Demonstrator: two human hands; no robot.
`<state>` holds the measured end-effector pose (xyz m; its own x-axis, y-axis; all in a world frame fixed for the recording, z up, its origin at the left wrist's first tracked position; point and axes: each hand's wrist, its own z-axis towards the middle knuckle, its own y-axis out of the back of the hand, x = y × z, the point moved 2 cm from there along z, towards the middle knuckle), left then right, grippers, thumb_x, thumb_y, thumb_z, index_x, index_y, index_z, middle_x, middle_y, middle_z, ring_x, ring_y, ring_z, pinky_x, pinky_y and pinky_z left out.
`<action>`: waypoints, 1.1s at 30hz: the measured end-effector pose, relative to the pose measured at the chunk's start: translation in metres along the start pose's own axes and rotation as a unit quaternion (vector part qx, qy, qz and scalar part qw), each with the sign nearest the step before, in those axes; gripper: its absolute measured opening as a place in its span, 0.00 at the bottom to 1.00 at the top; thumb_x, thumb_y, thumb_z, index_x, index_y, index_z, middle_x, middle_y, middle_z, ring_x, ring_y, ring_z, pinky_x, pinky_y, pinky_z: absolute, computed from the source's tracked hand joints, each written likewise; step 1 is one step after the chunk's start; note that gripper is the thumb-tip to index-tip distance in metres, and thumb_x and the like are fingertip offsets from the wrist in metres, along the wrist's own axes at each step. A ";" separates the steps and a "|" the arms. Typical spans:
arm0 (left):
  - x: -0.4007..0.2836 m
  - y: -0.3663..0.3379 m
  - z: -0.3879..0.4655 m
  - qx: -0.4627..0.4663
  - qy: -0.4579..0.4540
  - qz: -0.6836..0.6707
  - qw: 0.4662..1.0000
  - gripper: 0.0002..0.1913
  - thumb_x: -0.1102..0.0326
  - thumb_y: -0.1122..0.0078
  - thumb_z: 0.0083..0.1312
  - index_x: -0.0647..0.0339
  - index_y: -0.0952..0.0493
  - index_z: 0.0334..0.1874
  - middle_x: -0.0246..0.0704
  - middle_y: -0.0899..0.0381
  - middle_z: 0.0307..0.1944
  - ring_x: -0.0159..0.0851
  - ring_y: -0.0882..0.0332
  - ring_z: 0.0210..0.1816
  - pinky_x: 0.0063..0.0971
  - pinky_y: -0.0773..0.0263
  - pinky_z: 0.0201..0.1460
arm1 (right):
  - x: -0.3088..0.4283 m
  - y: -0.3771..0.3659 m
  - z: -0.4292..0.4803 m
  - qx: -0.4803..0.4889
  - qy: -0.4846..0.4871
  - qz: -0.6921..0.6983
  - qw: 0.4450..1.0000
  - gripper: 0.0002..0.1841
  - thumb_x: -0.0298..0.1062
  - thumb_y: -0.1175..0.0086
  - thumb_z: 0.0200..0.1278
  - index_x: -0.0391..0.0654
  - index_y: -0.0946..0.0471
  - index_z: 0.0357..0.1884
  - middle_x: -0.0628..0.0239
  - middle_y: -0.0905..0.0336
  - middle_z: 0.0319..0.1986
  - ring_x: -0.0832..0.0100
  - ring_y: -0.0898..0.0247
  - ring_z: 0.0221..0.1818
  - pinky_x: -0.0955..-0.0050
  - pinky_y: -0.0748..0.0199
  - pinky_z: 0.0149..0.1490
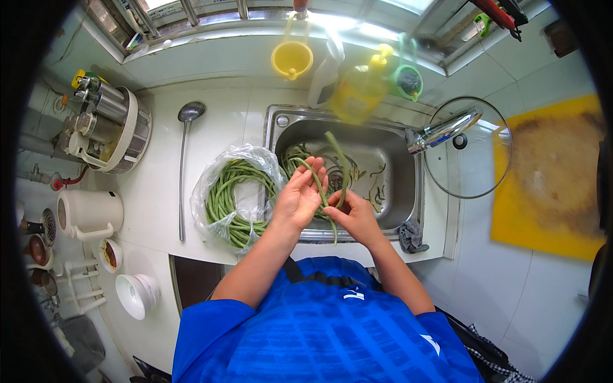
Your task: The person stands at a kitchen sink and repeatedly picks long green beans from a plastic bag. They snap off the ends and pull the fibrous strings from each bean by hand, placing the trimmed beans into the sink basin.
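Above the near edge of a stainless steel sink, my left hand is turned palm up and holds a green yardlong bean across its fingers. My right hand pinches that bean lower down, between thumb and fingertips. Another length of bean rises from the right hand; whether it is the same bean is hidden by the fingers. More long beans lie at the sink's left side, with short cut pieces near the drain. Left of the sink, a clear plastic bag holds coiled long beans.
A steel ladle lies on the left counter, near white bowls and a cream kettle. A faucet and glass lid are right of the sink. A yellow soap bottle stands behind. A grey rag hangs at the near right corner.
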<state>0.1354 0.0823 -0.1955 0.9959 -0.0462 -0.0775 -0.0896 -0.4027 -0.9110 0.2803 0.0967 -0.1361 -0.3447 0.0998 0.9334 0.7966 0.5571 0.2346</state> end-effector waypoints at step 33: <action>-0.191 -0.065 -0.120 -0.083 -0.298 0.621 0.721 0.06 0.71 0.40 0.59 0.65 0.23 0.37 0.25 0.24 0.29 0.21 0.32 0.29 0.14 0.38 0.34 | -0.116 0.008 0.033 0.104 -0.079 -0.033 0.991 0.21 0.36 0.42 0.58 0.40 0.27 0.53 0.62 0.21 0.42 0.71 0.23 0.42 0.73 0.26 0.46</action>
<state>-0.0506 0.0081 -0.0729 -0.0291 -0.0837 -0.9961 -0.8662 -0.4952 0.0670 0.3109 0.1167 -0.2516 -0.4793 0.1759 0.8599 0.6562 0.7224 0.2179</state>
